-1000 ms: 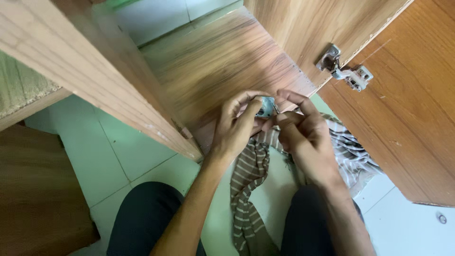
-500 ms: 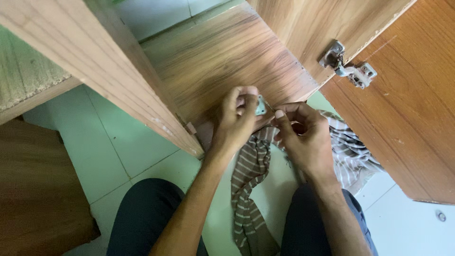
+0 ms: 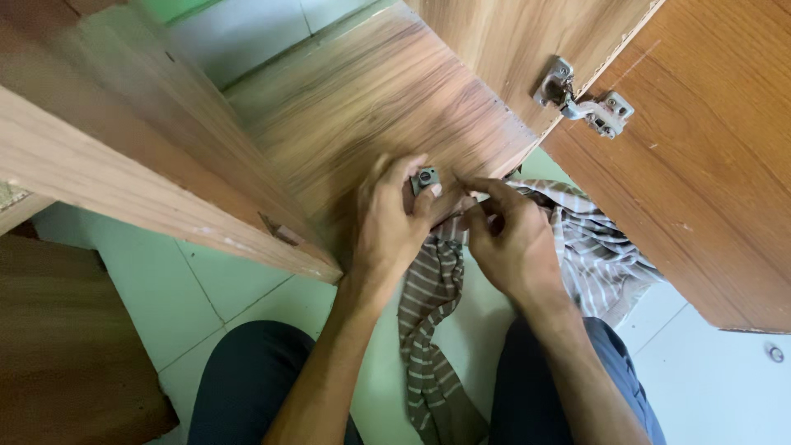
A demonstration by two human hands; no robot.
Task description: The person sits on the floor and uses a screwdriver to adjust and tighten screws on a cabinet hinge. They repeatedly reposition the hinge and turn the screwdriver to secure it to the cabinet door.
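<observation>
My left hand (image 3: 394, 221) holds a small grey metal fitting (image 3: 425, 177) between thumb and fingers at the front edge of a wooden cabinet shelf (image 3: 371, 107). My right hand (image 3: 509, 235) is right beside it, its fingertips pinched together close to the fitting; whether they hold a small part is hidden. A brown and white striped cloth (image 3: 432, 313) hangs under both hands and spreads to the right.
An open wooden cabinet door (image 3: 700, 156) stands at the right with a metal hinge (image 3: 587, 97) near its top. A wooden panel (image 3: 124, 156) juts in from the left. Pale green floor tiles (image 3: 222, 280) and my dark-trousered knees (image 3: 247, 387) lie below.
The view has dipped and closed in. My hands have shifted slightly, and the grey fitting now shows clearly between the left fingers; the right fingers stay pinched beside it.
</observation>
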